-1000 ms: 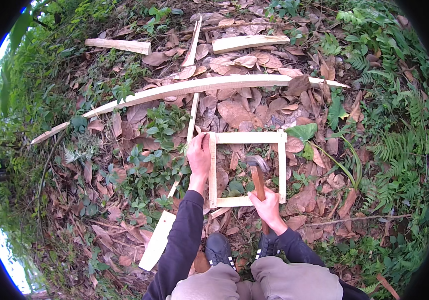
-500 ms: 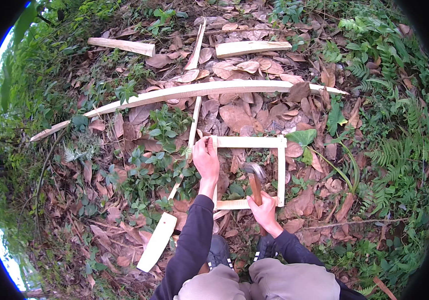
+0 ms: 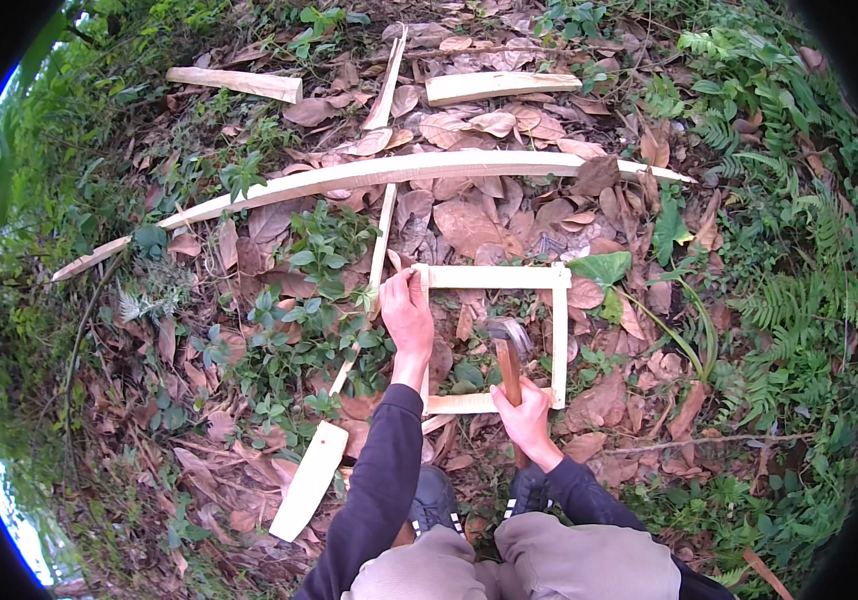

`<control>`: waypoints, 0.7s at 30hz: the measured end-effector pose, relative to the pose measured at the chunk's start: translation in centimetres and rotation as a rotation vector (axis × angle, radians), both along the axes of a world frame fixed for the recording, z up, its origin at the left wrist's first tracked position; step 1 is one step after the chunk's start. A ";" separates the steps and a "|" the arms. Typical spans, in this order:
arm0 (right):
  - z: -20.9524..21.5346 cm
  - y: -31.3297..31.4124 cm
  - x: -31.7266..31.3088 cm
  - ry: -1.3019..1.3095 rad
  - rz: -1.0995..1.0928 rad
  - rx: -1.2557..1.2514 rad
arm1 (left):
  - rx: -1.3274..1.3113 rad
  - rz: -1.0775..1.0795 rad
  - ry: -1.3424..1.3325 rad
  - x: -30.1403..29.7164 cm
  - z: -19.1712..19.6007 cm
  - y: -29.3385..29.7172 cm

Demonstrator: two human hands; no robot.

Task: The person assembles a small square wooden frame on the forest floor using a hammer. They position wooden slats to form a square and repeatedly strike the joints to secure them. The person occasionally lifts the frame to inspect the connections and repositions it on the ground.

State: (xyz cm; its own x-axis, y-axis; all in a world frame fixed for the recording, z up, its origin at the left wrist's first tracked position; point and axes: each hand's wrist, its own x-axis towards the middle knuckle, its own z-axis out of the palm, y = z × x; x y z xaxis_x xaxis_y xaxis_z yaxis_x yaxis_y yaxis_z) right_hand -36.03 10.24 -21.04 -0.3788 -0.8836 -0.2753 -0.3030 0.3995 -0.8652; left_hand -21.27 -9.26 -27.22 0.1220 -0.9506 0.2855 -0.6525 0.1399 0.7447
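On leafy ground, my left hand touches the upper-left corner of the wooden frame, apparently steadying it; I can't tell whether it grips. My right hand clasps the hammer mid-handle, probably for control.

The ground (leafy, with green plants) carries a long wooden strip and a pale board.

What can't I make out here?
Head view:
Pale rectangular wooden frame: left side partly covered by bare left hand.
Brown wooden hammer handle: middle covered by bare right hand.
Black white-striped shoes: heels hidden by grey-beige trousers.
Anything the left hand pinches: too small to tell.
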 end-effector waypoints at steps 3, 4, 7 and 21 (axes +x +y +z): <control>-0.1 0.0 0.0 0.018 0.015 -0.006 | 0.005 -0.004 -0.008 -0.1 -0.1 0.0; 0.0 0.0 0.1 0.018 0.021 0.001 | 0.001 -0.001 -0.005 0.0 -0.2 0.0; 0.1 -0.1 0.1 0.019 0.029 0.008 | 0.006 0.014 0.014 0.1 -0.3 -0.1; 0.2 0.0 0.3 0.050 0.067 -0.023 | -0.035 0.013 0.047 0.3 0.4 0.1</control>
State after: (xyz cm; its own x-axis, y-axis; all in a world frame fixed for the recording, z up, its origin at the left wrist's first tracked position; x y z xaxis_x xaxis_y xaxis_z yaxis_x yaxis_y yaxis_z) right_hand -35.70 10.26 -20.86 -0.3312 -0.9135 -0.2364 -0.3719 0.3566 -0.8570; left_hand -20.94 -9.19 -26.86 0.1486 -0.9383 0.3122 -0.6192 0.1578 0.7692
